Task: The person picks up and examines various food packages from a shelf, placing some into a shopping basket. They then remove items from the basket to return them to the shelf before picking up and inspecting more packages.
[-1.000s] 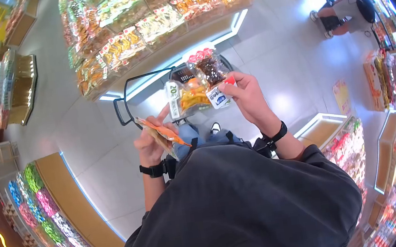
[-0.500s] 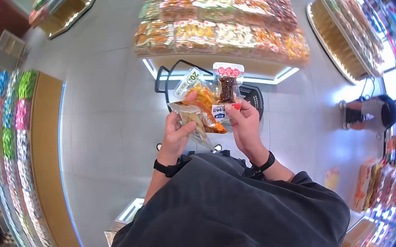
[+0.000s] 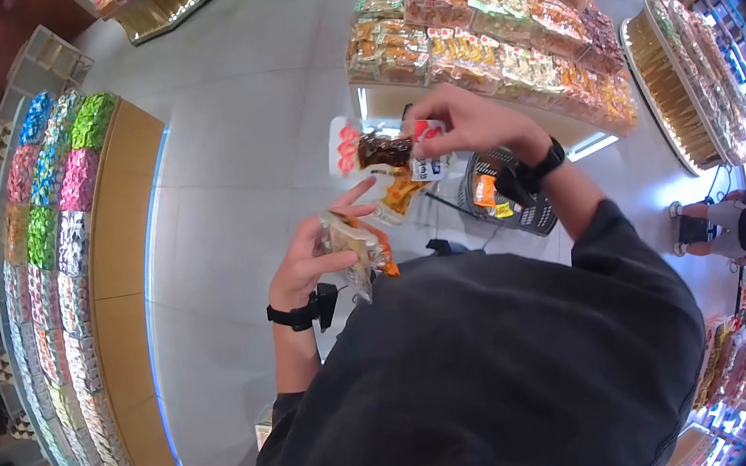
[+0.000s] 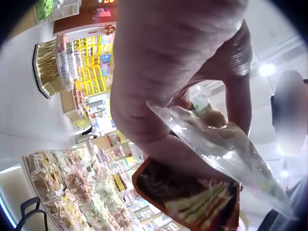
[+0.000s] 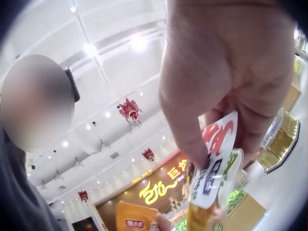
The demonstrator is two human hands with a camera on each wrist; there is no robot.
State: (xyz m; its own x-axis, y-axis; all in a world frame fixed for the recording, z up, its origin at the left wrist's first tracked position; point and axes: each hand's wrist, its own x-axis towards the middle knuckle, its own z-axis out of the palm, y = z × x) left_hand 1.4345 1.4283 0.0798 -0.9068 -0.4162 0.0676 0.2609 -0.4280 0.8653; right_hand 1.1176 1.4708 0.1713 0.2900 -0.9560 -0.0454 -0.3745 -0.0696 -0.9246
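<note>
My right hand [image 3: 467,126] pinches a snack packet [image 3: 386,149] with dark brown contents and a white, red-lettered header. A second clear packet with yellow-orange food [image 3: 401,193] hangs against it; in the right wrist view the two overlap below the white label [image 5: 211,168]. To the left and lower, my left hand [image 3: 301,259] holds a clear packet with pale contents [image 3: 352,250] and an orange packet [image 3: 386,255]. The left wrist view shows the clear packet [image 4: 226,144] over the dark, orange-edged one [image 4: 185,197]. Its extended fingers reach close to the yellow-orange packet.
A black shopping basket [image 3: 531,215] holding orange and yellow packets is beyond my right forearm. Ahead stands a display of bagged snacks [image 3: 478,30]. A candy counter [image 3: 61,227] runs along the left. A person [image 3: 725,224] is at the far right.
My right hand has swung over the top of its packets, now turned sideways. The left hand has drawn apart from it with its packets. The basket now appears farther right, past the right forearm.
</note>
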